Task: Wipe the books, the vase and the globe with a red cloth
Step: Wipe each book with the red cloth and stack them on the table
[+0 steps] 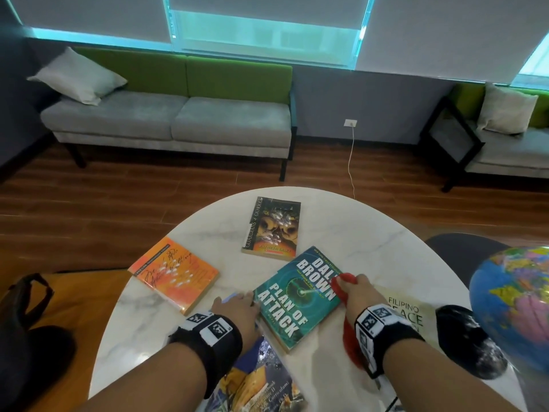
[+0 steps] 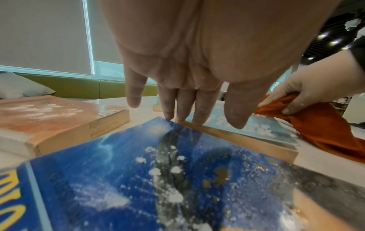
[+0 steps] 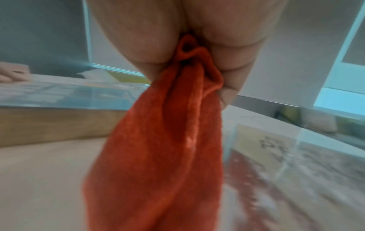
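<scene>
A teal book titled "Plan of Attack" [image 1: 297, 295] lies on the white marble table [image 1: 341, 227]. My right hand [image 1: 356, 289] grips a bunched red cloth [image 1: 341, 285] at the book's right edge; the cloth [image 3: 168, 132] hangs down from the fist. My left hand [image 1: 237, 306], fingers straight [image 2: 183, 106], presses on the book's left edge. An orange book [image 1: 175, 273], an owl-cover book [image 1: 273, 228], a blue powder-dusted book [image 2: 158, 179] and a pale "Filipino" book [image 1: 410, 315] lie around. The globe [image 1: 517, 304] stands at the right, a black dusty vase [image 1: 466, 340] beside it.
A grey-and-green sofa [image 1: 178, 114] stands beyond the table under the windows. A second seat with a cushion [image 1: 505, 132] is at the far right. A dark bag [image 1: 26, 322] sits on an orange surface at the left. A cable [image 1: 352, 162] runs down from a wall socket.
</scene>
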The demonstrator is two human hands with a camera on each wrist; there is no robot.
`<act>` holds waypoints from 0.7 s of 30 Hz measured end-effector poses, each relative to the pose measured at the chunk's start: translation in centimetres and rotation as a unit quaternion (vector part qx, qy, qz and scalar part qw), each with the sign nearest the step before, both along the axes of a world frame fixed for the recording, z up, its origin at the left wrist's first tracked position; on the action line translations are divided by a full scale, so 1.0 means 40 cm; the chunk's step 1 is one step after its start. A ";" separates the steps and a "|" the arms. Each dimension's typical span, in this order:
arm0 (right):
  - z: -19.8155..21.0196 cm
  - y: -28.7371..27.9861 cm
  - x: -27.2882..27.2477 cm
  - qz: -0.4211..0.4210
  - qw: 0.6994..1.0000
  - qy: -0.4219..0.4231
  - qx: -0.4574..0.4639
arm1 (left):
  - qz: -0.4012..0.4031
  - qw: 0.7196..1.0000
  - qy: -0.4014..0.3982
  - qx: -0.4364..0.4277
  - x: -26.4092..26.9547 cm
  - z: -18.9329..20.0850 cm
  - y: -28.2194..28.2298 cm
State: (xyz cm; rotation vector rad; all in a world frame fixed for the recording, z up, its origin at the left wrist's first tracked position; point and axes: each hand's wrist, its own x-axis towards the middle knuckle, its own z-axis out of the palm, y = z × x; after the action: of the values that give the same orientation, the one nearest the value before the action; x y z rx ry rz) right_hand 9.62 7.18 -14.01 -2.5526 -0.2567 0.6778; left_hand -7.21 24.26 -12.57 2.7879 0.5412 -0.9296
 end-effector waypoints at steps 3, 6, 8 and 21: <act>0.001 0.024 -0.081 0.101 0.995 0.013 -0.005 | -0.002 1.000 -0.005 -0.002 0.004 0.002 0.002; 0.005 0.029 -0.224 0.182 0.980 0.064 0.044 | -0.006 1.000 -0.009 0.000 0.004 0.005 0.004; -0.001 0.022 -0.255 0.176 0.976 0.106 0.076 | -0.006 1.000 -0.007 -0.003 0.001 0.006 0.005; -0.011 0.059 -0.230 0.224 0.970 0.086 0.043 | -0.007 1.000 -0.005 -0.010 -0.003 0.003 0.010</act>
State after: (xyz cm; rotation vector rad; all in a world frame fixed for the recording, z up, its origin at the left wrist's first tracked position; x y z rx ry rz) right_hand 0.43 9.52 -14.47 -2.3490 -0.7983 1.0220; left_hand -7.34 24.66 -12.47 2.7801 0.5098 -0.9182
